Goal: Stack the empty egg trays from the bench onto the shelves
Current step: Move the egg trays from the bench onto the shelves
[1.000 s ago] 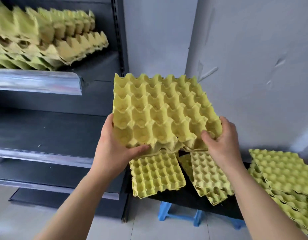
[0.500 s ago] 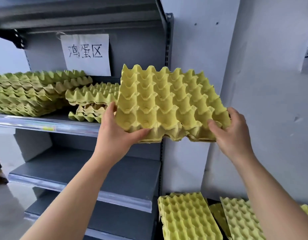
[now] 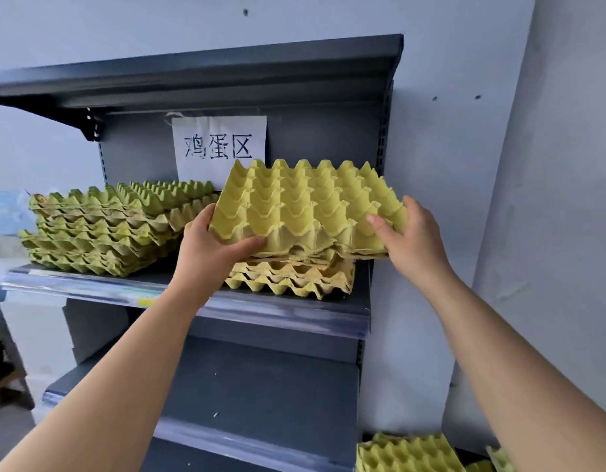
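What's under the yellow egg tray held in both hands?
A short stack of yellow pulp egg trays sitting on the grey metal shelf. Only its front edge shows; the held yellow pulp tray covers its top, so contact between them can't be told.

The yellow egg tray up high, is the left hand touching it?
Touching. The head view shows the left hand gripping the near left corner of the yellow egg tray, thumb along its front edge.

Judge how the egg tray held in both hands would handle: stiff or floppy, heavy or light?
Probably fairly stiff: the egg tray spans flat between the left hand and right hand gripping its near corners. Likely light: thumb-and-finger holds suffice. Thin pulp edges may crush.
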Demonstrator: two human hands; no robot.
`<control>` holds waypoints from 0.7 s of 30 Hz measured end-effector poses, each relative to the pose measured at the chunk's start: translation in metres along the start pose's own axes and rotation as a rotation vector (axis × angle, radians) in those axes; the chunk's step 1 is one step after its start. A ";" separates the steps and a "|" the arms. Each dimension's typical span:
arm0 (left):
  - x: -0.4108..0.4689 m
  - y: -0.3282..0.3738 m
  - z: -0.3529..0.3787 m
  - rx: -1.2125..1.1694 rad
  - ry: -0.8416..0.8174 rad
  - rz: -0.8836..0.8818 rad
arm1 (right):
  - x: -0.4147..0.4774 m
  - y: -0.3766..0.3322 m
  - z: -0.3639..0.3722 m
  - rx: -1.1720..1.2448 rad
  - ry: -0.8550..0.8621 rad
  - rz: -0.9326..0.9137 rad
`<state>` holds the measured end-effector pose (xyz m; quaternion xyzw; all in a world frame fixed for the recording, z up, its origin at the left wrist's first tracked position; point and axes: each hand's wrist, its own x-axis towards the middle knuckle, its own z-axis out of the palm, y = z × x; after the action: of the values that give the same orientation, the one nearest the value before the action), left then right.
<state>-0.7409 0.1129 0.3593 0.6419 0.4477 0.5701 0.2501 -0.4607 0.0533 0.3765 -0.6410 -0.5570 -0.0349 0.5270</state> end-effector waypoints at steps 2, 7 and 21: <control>0.017 -0.004 -0.002 0.017 0.009 -0.004 | 0.015 -0.008 0.014 -0.025 0.011 -0.014; 0.062 -0.019 0.004 0.114 0.060 0.016 | 0.047 -0.015 0.048 -0.137 0.030 -0.051; 0.105 -0.064 0.012 0.276 -0.066 -0.001 | 0.054 -0.006 0.099 -0.345 -0.023 0.035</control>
<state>-0.7532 0.2363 0.3568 0.6886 0.5135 0.4815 0.1743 -0.4992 0.1595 0.3705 -0.7320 -0.5374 -0.1135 0.4031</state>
